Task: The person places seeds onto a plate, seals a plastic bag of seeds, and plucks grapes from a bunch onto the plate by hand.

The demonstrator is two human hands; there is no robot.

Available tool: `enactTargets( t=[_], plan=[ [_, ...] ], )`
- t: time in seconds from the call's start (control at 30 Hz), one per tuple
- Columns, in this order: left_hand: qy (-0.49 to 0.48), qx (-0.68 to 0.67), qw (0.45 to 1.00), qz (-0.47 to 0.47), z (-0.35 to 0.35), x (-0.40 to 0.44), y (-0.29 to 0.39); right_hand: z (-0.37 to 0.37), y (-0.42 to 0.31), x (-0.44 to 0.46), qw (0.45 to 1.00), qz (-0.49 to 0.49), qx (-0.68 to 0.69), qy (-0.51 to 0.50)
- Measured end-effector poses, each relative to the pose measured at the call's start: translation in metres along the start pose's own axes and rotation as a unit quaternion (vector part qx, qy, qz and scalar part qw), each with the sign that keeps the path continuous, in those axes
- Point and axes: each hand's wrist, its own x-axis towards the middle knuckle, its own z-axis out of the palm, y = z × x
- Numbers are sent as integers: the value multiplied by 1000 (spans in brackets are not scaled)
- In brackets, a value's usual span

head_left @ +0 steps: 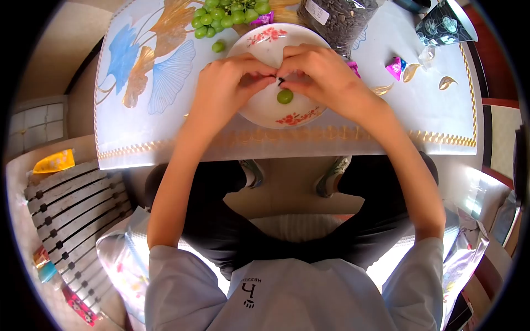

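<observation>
Over a white plate with red flowers (298,117), both hands meet close together. My left hand (234,83) is closed, thumb and fingertips pinched on something small and dark. My right hand (312,71) pinches at the same spot, and a small dark piece shows at its fingertips. What the dark bits are is too small to tell. A single green grape (285,96) lies on the plate just below the fingertips. Behind my left hand, a bunch of green grapes (226,15) sits on the table, with one loose grape (218,46) beside it.
A clear bag of dark seeds (342,25) stands behind the plate. At the back right are a dark patterned cup (447,25) and a purple wrapper (396,68). Another purple wrapper (264,19) lies by the grapes. The table's front edge (287,157) runs before my knees.
</observation>
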Motion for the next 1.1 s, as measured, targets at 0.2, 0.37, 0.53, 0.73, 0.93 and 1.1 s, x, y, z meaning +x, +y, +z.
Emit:
enactTargets(
  t=[0.2, 0.37, 0.53, 0.73, 0.93, 1.1],
  plan=[
    [53, -21, 998, -24, 14, -6, 0, 4, 7, 4, 999, -42, 2, 15],
    [61, -29, 997, -44, 15, -8, 6, 3, -1, 7, 995, -79, -57, 18],
    [68, 10, 996, -49, 16, -11, 12, 6, 2, 8, 990, -99, -102, 3],
    [84, 60, 994, -37, 21, -14, 12, 9, 2, 6, 992, -98, -74, 25],
    [76, 68, 993, -62, 21, -17, 17, 2, 2, 5, 994, -79, -70, 22],
    [64, 108, 989, -76, 22, -17, 19, -4, 4, 7, 994, -75, -81, 21]
  ],
)
